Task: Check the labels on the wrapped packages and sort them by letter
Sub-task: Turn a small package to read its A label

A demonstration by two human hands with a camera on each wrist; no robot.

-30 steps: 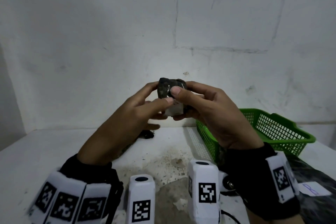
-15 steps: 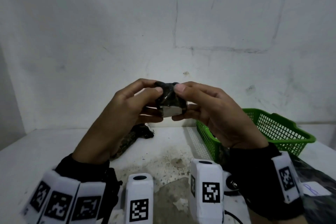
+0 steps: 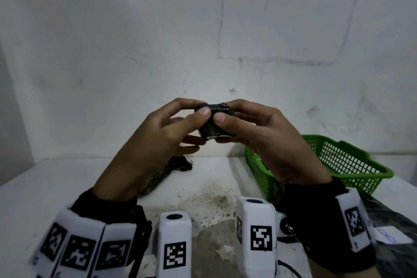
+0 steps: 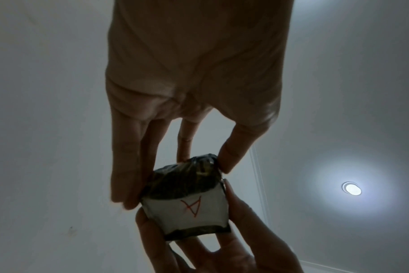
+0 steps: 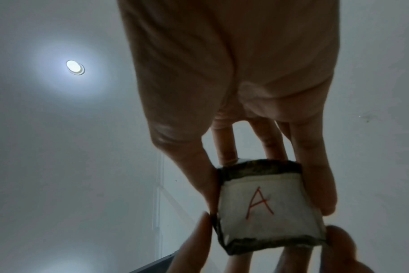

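Both hands hold one small wrapped package (image 3: 212, 123) up in front of the wall, above the table. Its wrap is dark and shiny. My left hand (image 3: 171, 128) pinches its left side and my right hand (image 3: 246, 126) pinches its right side, thumbs on the near face. The underside carries a white label (image 5: 264, 205) with a red letter A, also plain on the package (image 4: 187, 206) in the left wrist view, where the label faces the camera. Another dark wrapped package (image 3: 180, 163) lies on the table behind my left hand.
A green plastic basket (image 3: 352, 165) stands on the white table (image 3: 56, 183) at the right. A dark sheet with a white label marked B (image 3: 388, 236) lies at the near right. Stained patches mark the table's middle.
The package has been tipped forward between the fingers, so its white label now faces down. Both hands stayed at about the same height.
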